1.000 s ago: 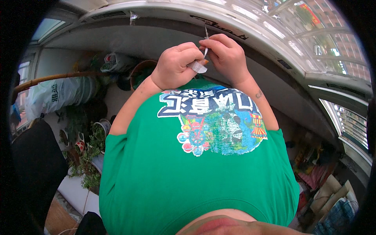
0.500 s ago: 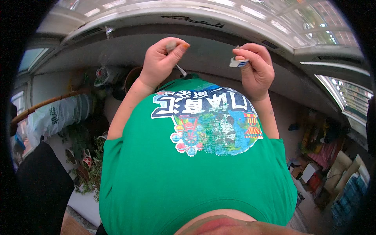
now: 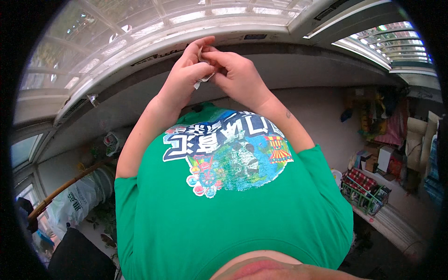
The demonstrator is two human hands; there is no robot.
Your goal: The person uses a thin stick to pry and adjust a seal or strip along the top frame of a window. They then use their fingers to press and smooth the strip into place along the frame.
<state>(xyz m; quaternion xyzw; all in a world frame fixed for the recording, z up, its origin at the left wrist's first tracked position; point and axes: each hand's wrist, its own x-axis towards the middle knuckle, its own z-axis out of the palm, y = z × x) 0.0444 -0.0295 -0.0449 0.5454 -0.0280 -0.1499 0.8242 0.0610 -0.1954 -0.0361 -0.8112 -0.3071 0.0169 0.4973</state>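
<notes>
My two hands are together in front of the window sill, above the chest of my green T-shirt (image 3: 224,219). Between them is a small, crumpled whitish wrapper (image 3: 198,84). A thin strip of it shows higher up among the fingers, and a torn-looking edge hangs below. My left hand (image 3: 182,77) pinches it between thumb and fingers, with the index finger stretched upward. My right hand (image 3: 242,74) is closed on it from the other side, its fingertips touching the left fingers. The fingers partly hide the wrapper, and whatever might be inside it cannot be seen.
A white-framed window (image 3: 200,25) runs across the far side. On the left are a wooden pole (image 3: 70,184), a white plastic bag (image 3: 70,205) and a black cloth-like shape (image 3: 79,254). A green wire basket (image 3: 373,203) with red plaid cloth and small boxes (image 3: 385,158) stand right.
My hands were apart, the left around something small and pale, the right pinching a white-and-blue wrapper piece. Now they have met, the right hand having moved left. The view has turned rightward.
</notes>
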